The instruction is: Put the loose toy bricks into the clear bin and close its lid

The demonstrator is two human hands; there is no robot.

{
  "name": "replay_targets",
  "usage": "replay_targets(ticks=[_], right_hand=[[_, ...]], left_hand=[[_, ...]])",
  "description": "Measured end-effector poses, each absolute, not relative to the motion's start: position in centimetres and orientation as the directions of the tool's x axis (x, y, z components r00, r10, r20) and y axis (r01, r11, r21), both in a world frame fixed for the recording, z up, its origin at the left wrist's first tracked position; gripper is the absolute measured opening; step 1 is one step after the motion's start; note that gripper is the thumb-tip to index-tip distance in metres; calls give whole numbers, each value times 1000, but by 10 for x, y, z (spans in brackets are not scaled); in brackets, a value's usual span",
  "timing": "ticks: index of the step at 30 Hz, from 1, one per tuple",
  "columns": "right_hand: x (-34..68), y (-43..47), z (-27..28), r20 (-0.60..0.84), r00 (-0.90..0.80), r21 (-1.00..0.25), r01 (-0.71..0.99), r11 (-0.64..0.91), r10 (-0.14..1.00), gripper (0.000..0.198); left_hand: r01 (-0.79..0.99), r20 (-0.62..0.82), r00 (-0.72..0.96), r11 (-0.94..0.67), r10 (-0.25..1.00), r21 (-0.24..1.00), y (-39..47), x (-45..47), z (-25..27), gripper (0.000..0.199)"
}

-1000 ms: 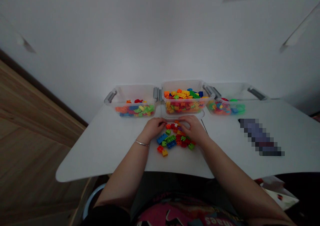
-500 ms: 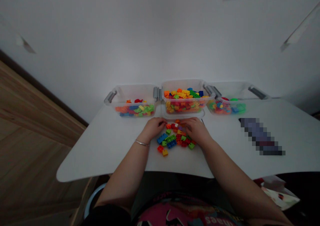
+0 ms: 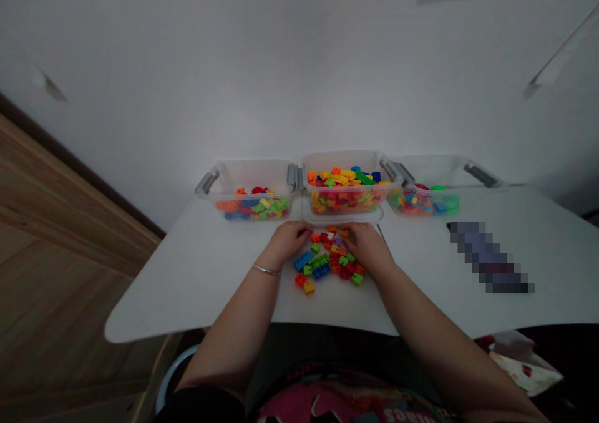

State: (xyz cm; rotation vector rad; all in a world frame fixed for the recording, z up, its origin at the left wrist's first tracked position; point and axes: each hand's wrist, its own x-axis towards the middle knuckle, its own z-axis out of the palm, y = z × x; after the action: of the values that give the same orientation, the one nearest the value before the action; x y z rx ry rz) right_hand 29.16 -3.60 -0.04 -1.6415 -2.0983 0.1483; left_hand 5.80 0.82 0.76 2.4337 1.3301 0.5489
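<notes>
A pile of plastic building bricks (image 3: 321, 261) in red, orange, green, blue and yellow lies on the white table between my hands. My left hand (image 3: 289, 241) rests at the pile's upper left edge, its fingers loosely curved and parted, with no brick visible in them. Opposite it, my right hand (image 3: 369, 246) curves around the upper right side, fingers apart. An orange brick (image 3: 345, 233) sits by its fingertips; the hand covers part of the pile there. Nearest the table's front edge is a yellow brick (image 3: 309, 287).
Behind the pile stand three clear boxes: a left box (image 3: 253, 196) and a middle box (image 3: 349, 187) with mixed bricks, and a right box (image 3: 435, 189) with colourful plastic pieces. A pixelated dark flat object (image 3: 486, 257) lies on the table (image 3: 196, 286) at right.
My right hand has shifted slightly toward the upper left, uncovering more bricks at the pile's right side. My left hand stays nearly in place.
</notes>
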Motion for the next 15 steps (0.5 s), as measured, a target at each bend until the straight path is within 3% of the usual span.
replay_targets(ticks=[3,6,11,15], right_hand=[[291,-35,-4,322,-153,-385,880,277,934,24],[294,-34,-3,414,-56,-494,825,276,909,23],[303,-29,22,669,161,-592,705,390,725,26],[311,-8,53,740,264,-592,694,411,619,26]], left_hand=[[728,179,497,-520,849,446,8,58,8,24],[726,181,501,-524,847,445,8,58,8,24],[725,182,504,-528,845,442,7,57,9,24],[732,173,493,-514,852,446,6,58,11,25]])
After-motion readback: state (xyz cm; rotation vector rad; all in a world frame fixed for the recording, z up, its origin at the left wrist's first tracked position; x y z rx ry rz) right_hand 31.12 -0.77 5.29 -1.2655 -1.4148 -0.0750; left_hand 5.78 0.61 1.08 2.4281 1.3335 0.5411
